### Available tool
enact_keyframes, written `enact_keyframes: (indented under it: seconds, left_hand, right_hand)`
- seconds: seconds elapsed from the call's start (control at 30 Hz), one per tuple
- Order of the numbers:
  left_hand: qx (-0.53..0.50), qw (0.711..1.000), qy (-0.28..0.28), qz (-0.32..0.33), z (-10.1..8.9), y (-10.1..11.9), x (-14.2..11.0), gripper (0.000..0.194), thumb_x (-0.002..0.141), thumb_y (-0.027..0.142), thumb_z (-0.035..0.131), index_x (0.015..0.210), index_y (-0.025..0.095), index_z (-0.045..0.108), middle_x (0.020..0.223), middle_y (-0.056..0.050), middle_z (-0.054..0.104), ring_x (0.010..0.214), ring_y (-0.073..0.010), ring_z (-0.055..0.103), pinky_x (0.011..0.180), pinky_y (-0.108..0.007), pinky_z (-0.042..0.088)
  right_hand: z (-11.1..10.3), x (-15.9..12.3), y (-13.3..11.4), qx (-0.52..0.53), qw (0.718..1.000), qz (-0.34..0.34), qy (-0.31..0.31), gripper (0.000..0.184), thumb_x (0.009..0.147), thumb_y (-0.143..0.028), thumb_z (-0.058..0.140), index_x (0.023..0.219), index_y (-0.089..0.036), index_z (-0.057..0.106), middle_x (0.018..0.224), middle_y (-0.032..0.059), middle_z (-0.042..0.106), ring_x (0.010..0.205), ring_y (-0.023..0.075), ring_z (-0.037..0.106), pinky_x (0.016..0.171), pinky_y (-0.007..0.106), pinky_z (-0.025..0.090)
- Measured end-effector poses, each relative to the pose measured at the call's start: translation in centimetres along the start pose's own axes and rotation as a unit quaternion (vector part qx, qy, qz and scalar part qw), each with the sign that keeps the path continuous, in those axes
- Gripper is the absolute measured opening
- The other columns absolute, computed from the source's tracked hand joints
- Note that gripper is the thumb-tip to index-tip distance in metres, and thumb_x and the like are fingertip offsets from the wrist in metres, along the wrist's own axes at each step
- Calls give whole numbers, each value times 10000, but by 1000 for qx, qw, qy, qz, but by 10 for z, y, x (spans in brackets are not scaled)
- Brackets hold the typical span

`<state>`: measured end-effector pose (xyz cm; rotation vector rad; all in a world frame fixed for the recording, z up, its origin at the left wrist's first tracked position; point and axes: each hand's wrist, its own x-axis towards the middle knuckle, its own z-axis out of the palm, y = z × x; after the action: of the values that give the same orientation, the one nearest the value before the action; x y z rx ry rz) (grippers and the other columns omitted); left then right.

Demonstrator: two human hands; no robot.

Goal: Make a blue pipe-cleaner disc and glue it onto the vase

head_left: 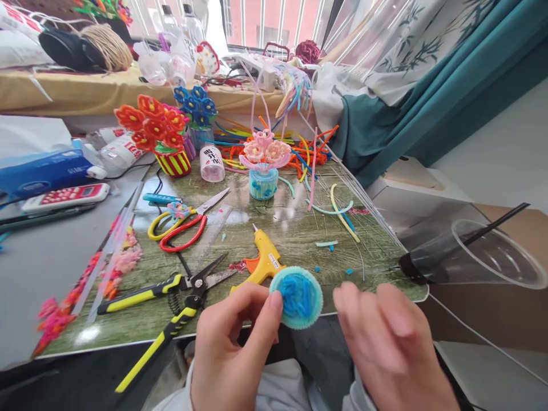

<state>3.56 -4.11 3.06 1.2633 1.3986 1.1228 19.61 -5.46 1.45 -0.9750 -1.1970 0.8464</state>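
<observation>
The left hand [235, 342] pinched a blue disc [303, 297] at the near edge of the bench [295, 228].
Thumb and fingers gripped the disc's left rim; the right hand [385, 337] sat at 4 o'clock from it, blurred, fingers curled, and whether it held anything I could not tell. Around the disc, a yellow glue gun [266, 257] lay at 11 o'clock, its near end partly hidden behind the disc and left hand, pruning shears [199, 283] at 9, scissors [201, 212] at 10, a pot of pink flowers [263, 185] near 12, loose fuzzy strips [341, 213] at 1, and a clear cup [436, 257] at 3, by the bench's corner.
</observation>
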Motion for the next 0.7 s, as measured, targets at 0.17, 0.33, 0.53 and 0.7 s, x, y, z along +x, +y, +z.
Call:
enact_keyframes:
  seconds: [0.17,0.33,0.53,0.7]
  left_hand:
    - [-25,998,56,-18,-10,8,-7,310,793,319,602,518,184,557,449,60,452,442,-64,374,450,-196,295]
    - [-8,997,75,24,-23,9,-11,272,777,298,624,529,192,587,442,65,442,419,-60,358,420,-191,288]
    - [21,991,90,95,-35,5,-14,214,780,265,636,571,217,643,434,74,491,398,-59,392,422,-174,331]
    - [45,984,89,144,-42,1,-12,183,797,250,641,615,237,654,500,87,594,406,-53,438,415,-160,334]
  right_hand:
    - [-23,-12,1,36,984,69,162,401,930,-480,524,607,-243,499,341,-107,162,313,100,176,355,263,243]
    - [3,-9,-21,-323,941,-84,56,62,833,-199,680,829,-259,694,835,-10,678,727,154,618,623,275,463]
    - [40,15,-53,-432,867,-196,-152,71,854,-151,651,866,-214,681,805,-2,688,718,136,619,656,245,497]
    - [50,25,-56,-458,837,-243,-175,139,887,-140,591,802,-186,691,753,12,686,685,150,606,613,273,477]
